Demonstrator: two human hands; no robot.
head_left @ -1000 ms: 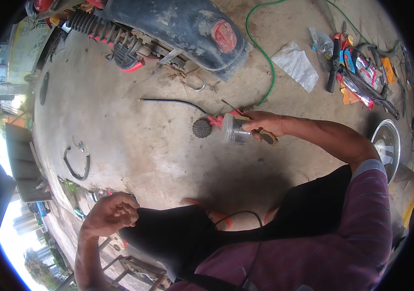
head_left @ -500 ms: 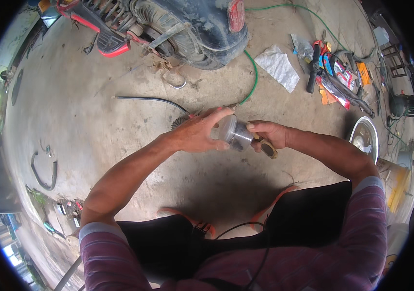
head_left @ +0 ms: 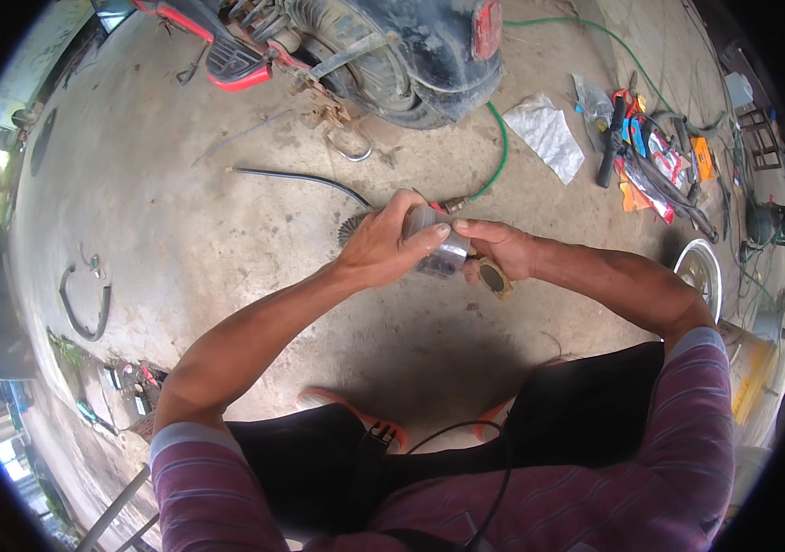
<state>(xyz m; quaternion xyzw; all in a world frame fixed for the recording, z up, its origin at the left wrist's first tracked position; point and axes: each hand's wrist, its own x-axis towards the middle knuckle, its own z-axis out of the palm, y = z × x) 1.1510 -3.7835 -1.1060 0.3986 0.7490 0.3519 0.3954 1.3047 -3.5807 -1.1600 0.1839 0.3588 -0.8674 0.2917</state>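
My left hand [head_left: 385, 244] is wrapped round the upper left end of a small clear plastic container [head_left: 446, 258], with its thumb across the side. Something dark shows through the wall, too blurred to name. On the other side my right hand [head_left: 508, 248] grips the container's right end, thumb laid on top. Under those fingers sticks out a yellowish piece with a round dark face [head_left: 495, 277]; whether it joins the container is hidden. Just beyond lies a metal hose coupling [head_left: 454, 204] on a green hose [head_left: 505, 147]. A ribbed dark round part [head_left: 349, 228] sits beside my left hand.
A dusty scooter [head_left: 392, 69] stands ahead. A black tube [head_left: 305, 178] lies at left of centre. White cloth [head_left: 547, 136] and a pile of tools and packets [head_left: 655, 156] are at the right, a metal wheel rim [head_left: 701, 273] nearer. A curved black strip [head_left: 80, 317] lies far left.
My left hand's spread fingers have closed round the container, and its thumb has come up onto the side. My right hand keeps its grip. The view has shifted slightly.
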